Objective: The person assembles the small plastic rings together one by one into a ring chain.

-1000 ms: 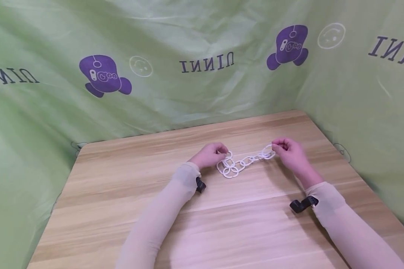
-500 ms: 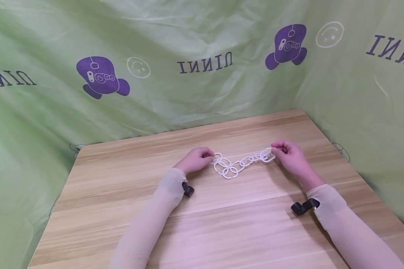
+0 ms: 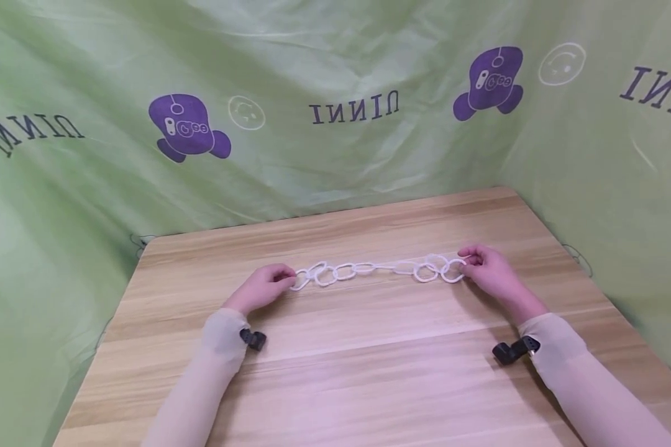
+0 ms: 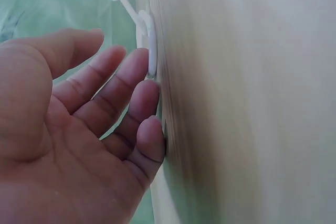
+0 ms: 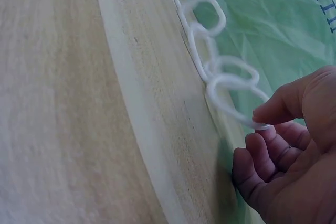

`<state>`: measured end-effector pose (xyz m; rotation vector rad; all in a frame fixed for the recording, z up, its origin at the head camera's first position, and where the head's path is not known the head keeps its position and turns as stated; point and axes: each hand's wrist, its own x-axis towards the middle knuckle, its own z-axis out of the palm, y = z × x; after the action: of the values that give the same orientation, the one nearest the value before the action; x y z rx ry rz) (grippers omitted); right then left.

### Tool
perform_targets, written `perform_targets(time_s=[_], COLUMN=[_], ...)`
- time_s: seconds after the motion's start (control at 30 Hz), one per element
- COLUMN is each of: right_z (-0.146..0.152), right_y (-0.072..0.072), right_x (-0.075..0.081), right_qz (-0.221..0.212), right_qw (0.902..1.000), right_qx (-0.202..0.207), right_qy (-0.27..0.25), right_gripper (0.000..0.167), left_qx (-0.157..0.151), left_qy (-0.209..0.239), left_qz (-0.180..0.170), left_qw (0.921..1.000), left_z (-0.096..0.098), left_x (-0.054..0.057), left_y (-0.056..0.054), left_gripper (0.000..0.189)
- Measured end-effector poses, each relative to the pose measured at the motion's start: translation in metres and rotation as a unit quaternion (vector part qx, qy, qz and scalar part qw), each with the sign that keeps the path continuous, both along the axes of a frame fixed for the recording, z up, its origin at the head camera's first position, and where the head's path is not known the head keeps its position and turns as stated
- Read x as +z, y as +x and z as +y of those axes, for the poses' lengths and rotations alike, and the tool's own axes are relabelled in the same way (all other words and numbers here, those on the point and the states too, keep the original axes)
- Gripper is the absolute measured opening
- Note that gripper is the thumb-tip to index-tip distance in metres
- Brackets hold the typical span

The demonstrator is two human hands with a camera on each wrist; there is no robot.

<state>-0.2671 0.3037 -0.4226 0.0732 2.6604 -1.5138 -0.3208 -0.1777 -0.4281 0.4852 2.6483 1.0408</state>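
A chain of white plastic links (image 3: 345, 271) stretches sideways across the wooden table between the hands. Its left end link (image 4: 152, 45) stands against the fingertips of my left hand (image 3: 263, 287). In the left wrist view the thumb is apart from the relaxed fingers, and nothing is gripped between them. My right hand (image 3: 489, 270) pinches the right end link (image 5: 226, 100) between thumb and forefinger. That link is tilted up off the tabletop in the right wrist view, where several more links trail away from it.
The wooden tabletop (image 3: 369, 372) reaches back to a green cloth wall (image 3: 291, 174) printed with purple figures and letters. Similar cloth hangs at both sides. A black wrist camera (image 3: 253, 339) sits on the left sleeve, another wrist camera (image 3: 514, 351) on the right.
My left hand has moved left, drawing the bunched links out into a long, nearly straight row, and its thumb has come off the end link. The right hand stays at the right end.
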Motion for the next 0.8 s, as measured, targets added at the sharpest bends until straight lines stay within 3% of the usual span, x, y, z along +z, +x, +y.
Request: perform_targets(time_s=[0.13, 0.27, 0.53, 0.8], right_z=[0.006, 0.009, 0.009, 0.017], right_y=[-0.002, -0.004, -0.012, -0.017], right_x=[-0.001, 0.0, 0.003, -0.001], right_qz=[-0.004, -0.006, -0.008, -0.019], right_qw=[0.9998, 0.9994, 0.9955, 0.9938], right_qx=[-0.004, -0.009, -0.02, -0.015], right_qy=[0.02, 0.032, 0.093, 0.108], right_gripper=[0.037, 0.037, 0.031, 0.03], left_qx=[0.023, 0.034, 0.012, 0.013], left_qy=[0.0, 0.015, 0.026, 0.028], left_qz=[-0.005, -0.019, -0.01, -0.004], left_qw=[0.9997, 0.9991, 0.9995, 0.9995], left_z=[-0.026, -0.039, -0.031, -0.026], left_x=[0.0, 0.0, 0.003, 0.002], left_y=[0.009, 0.014, 0.019, 0.019], left_gripper=[0.019, 0.019, 0.019, 0.019])
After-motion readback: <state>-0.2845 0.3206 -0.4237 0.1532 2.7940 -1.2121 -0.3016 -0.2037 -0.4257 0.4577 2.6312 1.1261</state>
